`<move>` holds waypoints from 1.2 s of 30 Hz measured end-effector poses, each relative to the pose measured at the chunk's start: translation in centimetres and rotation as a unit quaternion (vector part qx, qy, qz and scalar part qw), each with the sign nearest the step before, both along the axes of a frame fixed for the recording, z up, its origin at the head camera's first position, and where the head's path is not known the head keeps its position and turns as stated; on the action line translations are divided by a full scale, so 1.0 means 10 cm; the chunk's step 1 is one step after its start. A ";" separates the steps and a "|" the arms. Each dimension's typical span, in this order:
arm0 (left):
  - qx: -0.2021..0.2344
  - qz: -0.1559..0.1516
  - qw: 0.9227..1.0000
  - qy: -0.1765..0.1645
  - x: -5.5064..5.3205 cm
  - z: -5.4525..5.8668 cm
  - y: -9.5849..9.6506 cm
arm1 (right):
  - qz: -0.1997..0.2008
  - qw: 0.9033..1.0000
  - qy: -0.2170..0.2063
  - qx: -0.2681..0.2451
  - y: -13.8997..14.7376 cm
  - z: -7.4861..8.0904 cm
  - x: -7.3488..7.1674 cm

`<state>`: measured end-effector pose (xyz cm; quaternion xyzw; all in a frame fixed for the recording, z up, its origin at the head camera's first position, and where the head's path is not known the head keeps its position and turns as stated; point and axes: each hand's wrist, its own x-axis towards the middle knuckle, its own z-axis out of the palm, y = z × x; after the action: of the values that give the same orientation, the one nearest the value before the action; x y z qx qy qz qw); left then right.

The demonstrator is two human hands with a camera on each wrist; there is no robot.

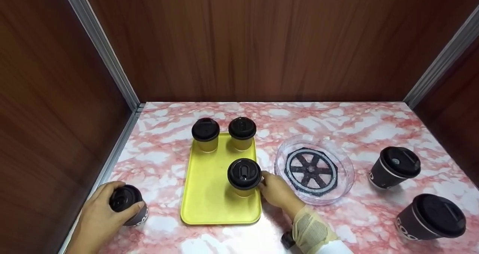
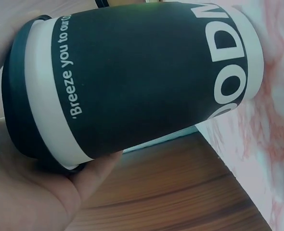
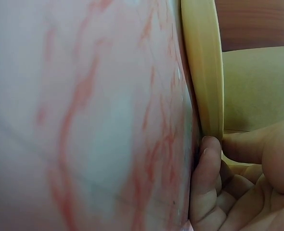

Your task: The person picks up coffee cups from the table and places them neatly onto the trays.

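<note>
My left hand (image 1: 101, 211) is wrapped around the lid end of a black paper coffee cup (image 1: 135, 216) at the table's left. In the left wrist view that cup (image 2: 147, 82) shows white lettering, and its base is by the marbled table. At the right edge of a yellow tray (image 1: 209, 205), my right hand (image 1: 276, 188) pinches the rim. The right wrist view shows the thumb over the tray's rim (image 3: 204, 72) and curled fingers at its underside. Upright on the tray are three yellow cups with black lids: back left (image 1: 207, 145), back right (image 1: 241, 143) and front right (image 1: 244, 191).
Right of the tray lies a round clear plastic dish (image 1: 346, 179) with a black wheel-like pattern. Two black lidded cups stand farther right, one behind (image 1: 385, 173) and one in front (image 1: 411, 220). Wood-grain panels (image 1: 262, 44) enclose the table's back and sides.
</note>
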<state>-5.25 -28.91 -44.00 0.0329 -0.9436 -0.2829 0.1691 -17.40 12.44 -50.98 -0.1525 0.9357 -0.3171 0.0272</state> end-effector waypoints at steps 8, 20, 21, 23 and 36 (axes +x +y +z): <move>0.012 -0.018 1.000 0.010 -0.07 0.05 0.11 | -0.002 1.000 0.011 0.009 -0.01 -0.01 0.00; 0.014 -0.059 0.998 0.024 -0.18 0.08 0.32 | -0.006 1.000 0.009 0.011 -0.01 -0.01 0.00; 0.012 -0.062 0.998 0.026 -0.19 0.08 0.34 | -0.006 1.000 0.008 0.011 -0.01 -0.01 0.00; 0.007 -0.068 0.997 0.031 -0.22 0.07 0.37 | -0.005 1.000 0.007 0.010 -0.01 -0.02 0.00; 0.011 -0.102 0.994 0.025 -0.41 0.13 0.65 | -0.007 1.000 0.003 0.004 0.00 -0.02 0.00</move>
<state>-9.33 -22.45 -42.73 -0.0687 -0.9344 -0.3096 0.1624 -17.39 12.43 -51.14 -0.1471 0.9380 -0.3129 0.0229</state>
